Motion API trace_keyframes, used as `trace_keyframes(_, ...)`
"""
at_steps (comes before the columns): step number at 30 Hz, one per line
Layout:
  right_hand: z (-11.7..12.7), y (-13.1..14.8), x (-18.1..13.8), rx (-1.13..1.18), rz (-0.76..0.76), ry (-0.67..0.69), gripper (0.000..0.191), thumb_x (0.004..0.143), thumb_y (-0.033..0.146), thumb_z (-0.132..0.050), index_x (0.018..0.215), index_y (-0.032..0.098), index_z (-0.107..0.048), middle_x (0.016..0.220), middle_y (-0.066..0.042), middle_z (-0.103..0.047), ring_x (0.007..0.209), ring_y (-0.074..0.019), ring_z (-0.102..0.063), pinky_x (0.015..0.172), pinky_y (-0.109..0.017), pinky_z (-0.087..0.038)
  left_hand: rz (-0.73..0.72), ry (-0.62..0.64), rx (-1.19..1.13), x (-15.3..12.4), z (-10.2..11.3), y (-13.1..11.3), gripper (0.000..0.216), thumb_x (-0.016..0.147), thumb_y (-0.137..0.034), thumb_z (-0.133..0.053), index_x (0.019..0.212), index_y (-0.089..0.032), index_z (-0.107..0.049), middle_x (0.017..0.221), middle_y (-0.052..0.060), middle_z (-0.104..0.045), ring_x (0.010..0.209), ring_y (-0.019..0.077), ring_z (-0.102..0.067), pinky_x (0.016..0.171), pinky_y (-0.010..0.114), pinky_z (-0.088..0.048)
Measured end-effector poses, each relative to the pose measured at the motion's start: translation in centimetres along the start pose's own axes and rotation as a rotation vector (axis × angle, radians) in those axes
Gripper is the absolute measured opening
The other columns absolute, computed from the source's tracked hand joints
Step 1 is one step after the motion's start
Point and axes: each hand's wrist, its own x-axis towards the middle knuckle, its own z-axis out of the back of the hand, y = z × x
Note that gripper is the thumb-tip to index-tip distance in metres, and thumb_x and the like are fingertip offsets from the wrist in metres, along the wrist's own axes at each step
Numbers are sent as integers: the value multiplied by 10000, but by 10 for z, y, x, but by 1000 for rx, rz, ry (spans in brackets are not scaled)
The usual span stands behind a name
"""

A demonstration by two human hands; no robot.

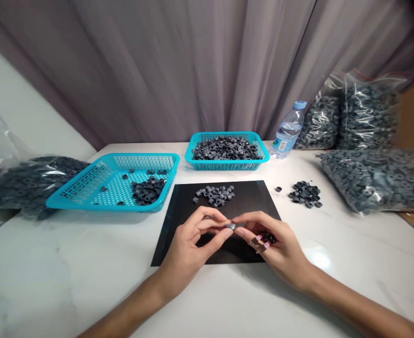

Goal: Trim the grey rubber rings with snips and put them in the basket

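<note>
Over the black mat [164,234], both my hands meet at the fingertips around one small grey ring-shaped piece [233,226]. My left hand [196,244] pinches it between thumb and fingers. My right hand [277,239] is closed on its other side, thumb and index finger at the piece. Tucked in the right palm is a small brown, pink and black object [261,241], whose kind I cannot make out. Just beyond my fingers, a loose pile of grey rings [216,195] lies on the mat.
A turquoise basket [108,206] with some rings stands left; a fuller turquoise basket [228,166] is at the back. Right are a small ring pile [304,193], a water bottle [287,131] and a large bag of rings [383,178]. Another bag [48,178] lies far left.
</note>
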Motion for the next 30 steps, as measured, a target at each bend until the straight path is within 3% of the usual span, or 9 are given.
trace_keyframes(7, 0, 0, 0, -1, -32, -6, 205, 1008, 410, -591, 994, 219, -662, 746, -3, -642, 624, -124, -610, 555, -219, -546, -25, 61, 18, 0, -1, -2, 173, 946, -252, -691, 1117, -238, -716, 1015, 29, -786, 949, 194, -766, 901, 308, -637)
trace_keyframes(13, 0, 1, 1, 1, -49, 13, 236, 1023, 426, -562, 955, 211, -631, 709, 16, -597, 579, -99, -553, 532, -202, -493, -10, 68, -35, 2, -1, 1, 162, 939, -211, -703, 1084, -270, -743, 984, -12, -796, 943, 152, -763, 898, 238, -617)
trace_keyframes(23, 0, -1, 0, 25, 5, -1, 202, 979, 382, -652, 1108, 235, -601, 702, 50, -569, 566, -98, -563, 497, -199, -484, 69, 80, -75, 4, -1, -4, 127, 972, -301, -661, 1062, -252, -735, 871, -13, -804, 782, 145, -760, 747, 219, -610)
trace_keyframes(30, 2, 0, 2, -5, 3, 18, 138, 995, 346, -622, 998, 219, -677, 782, 3, -680, 603, -102, -601, 537, -198, -515, 100, 150, -42, 5, 1, -4, 188, 1009, -352, -616, 954, -212, -729, 882, 11, -811, 812, 154, -753, 777, 233, -591)
